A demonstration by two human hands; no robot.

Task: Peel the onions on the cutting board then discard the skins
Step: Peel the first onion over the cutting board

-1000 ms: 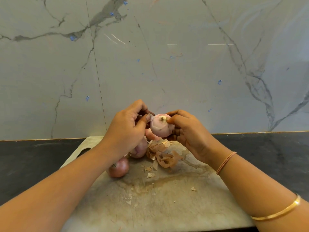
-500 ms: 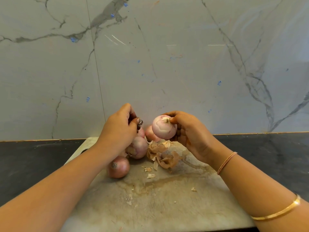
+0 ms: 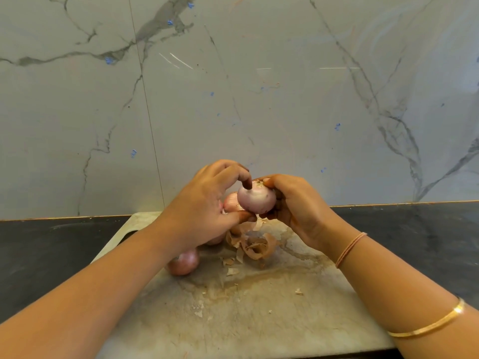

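Rear onion (image 3: pixel 231 203) partly behind held onion (image 3: pixel 256 200)

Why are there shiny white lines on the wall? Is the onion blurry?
Head view: the white streaks look like light glaring off the glossy marble wall. Head view: the onion looks fairly sharp, not blurry, and only soft shadows lie on the cutting board.

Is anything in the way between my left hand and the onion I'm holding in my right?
Nothing visible. The left hand pinches the round pale pink onion, forefinger on top and thumb underneath, while the right hand grips its other side.
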